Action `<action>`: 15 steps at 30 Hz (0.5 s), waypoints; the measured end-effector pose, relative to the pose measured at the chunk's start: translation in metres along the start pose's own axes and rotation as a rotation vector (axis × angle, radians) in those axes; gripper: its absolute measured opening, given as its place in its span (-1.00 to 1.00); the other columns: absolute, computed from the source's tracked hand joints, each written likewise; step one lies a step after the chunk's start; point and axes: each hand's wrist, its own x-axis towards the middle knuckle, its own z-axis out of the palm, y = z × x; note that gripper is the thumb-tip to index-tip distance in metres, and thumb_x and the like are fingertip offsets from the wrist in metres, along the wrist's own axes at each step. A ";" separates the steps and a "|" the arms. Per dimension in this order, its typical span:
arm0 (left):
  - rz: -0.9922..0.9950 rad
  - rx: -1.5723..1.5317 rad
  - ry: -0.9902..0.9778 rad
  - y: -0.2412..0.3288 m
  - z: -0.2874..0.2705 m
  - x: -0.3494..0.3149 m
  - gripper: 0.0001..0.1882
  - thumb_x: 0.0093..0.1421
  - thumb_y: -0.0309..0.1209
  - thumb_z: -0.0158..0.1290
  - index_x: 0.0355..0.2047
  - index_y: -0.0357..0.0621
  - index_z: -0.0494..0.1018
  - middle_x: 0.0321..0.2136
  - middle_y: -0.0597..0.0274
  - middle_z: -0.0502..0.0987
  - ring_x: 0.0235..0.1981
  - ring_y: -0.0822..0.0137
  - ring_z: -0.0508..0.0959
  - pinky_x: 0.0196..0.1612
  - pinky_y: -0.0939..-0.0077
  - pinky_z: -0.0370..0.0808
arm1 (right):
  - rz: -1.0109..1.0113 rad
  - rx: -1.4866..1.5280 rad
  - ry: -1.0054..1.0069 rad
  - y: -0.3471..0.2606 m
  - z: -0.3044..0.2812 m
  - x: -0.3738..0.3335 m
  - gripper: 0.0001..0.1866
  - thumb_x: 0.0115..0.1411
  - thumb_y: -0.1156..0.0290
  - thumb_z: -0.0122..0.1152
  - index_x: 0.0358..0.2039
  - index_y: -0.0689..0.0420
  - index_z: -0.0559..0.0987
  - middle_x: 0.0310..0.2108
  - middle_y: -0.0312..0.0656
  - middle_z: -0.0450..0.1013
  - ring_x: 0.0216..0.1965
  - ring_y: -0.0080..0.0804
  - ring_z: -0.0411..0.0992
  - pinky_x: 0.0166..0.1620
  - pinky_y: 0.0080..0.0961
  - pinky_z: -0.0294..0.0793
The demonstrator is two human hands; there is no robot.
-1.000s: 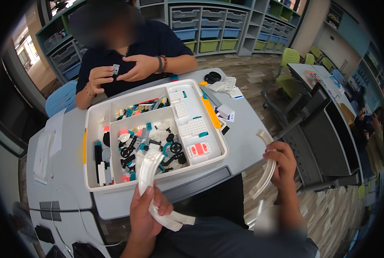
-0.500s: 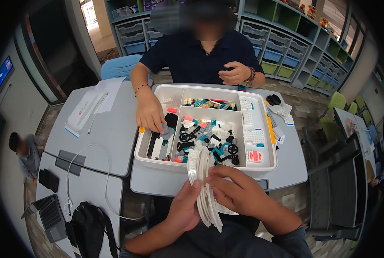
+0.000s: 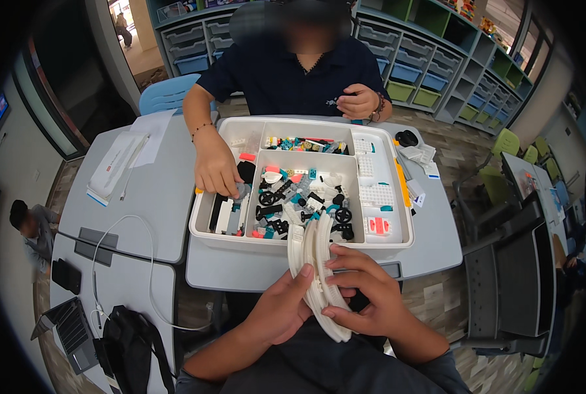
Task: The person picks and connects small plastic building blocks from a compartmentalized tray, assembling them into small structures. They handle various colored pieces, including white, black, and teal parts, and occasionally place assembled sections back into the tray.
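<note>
A stack of white curved toy building pieces (image 3: 318,262) stands upright between my hands, over the near edge of the table. My left hand (image 3: 278,307) grips the stack from the left, its thumb pressed on the front piece. From the right, my right hand (image 3: 370,289) holds the same pieces, with fingertips along their edge. Just beyond lies a white divided tray (image 3: 230,240) of mixed building parts, partly hidden by the stack. Across the table, another person's hand (image 3: 217,172) reaches into the tray's left compartment and touches a grey part (image 3: 242,190).
A white box (image 3: 117,161) and papers lie at the left. A white cable (image 3: 150,262) loops across the left table, near a black bag (image 3: 134,348) and a laptop (image 3: 70,335). Black wheels (image 3: 406,138) and small packets lie right of the tray. Shelves of drawers (image 3: 404,72) stand behind.
My right hand has shifted down and spread its fingers along the stack's right edge. The curved pieces sit closer together and turned slightly. The view has moved a little to the right.
</note>
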 end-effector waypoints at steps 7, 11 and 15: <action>0.137 0.089 0.079 -0.015 0.007 0.000 -0.47 0.51 -0.27 -0.29 0.39 -0.22 -0.02 0.27 -0.07 0.27 0.35 0.06 0.25 0.36 0.08 0.26 | 0.093 -0.077 0.111 0.000 0.015 -0.015 -0.58 -0.02 0.42 0.55 -0.12 0.14 0.61 0.07 -0.03 0.36 0.10 -0.14 0.41 0.03 -0.30 0.47; 0.228 0.111 -0.010 -0.020 0.009 0.004 -0.42 0.51 -0.31 -0.29 0.45 -0.11 -0.16 0.41 -0.01 0.05 0.42 0.14 0.13 0.40 0.11 0.18 | 0.094 -0.136 0.163 -0.004 0.015 -0.012 -0.57 -0.03 0.38 0.57 -0.14 0.14 0.61 0.13 -0.04 0.33 0.08 -0.15 0.43 -0.03 -0.27 0.52; 0.304 0.071 -0.057 -0.019 0.009 0.003 -0.36 0.51 -0.33 -0.31 0.48 0.02 -0.33 0.48 0.08 -0.13 0.44 0.18 0.04 0.42 0.14 0.10 | 0.167 -0.133 0.120 -0.005 0.012 -0.018 -0.56 -0.04 0.39 0.58 -0.15 0.14 0.60 0.03 -0.04 0.44 -0.03 -0.14 0.50 -0.10 -0.29 0.55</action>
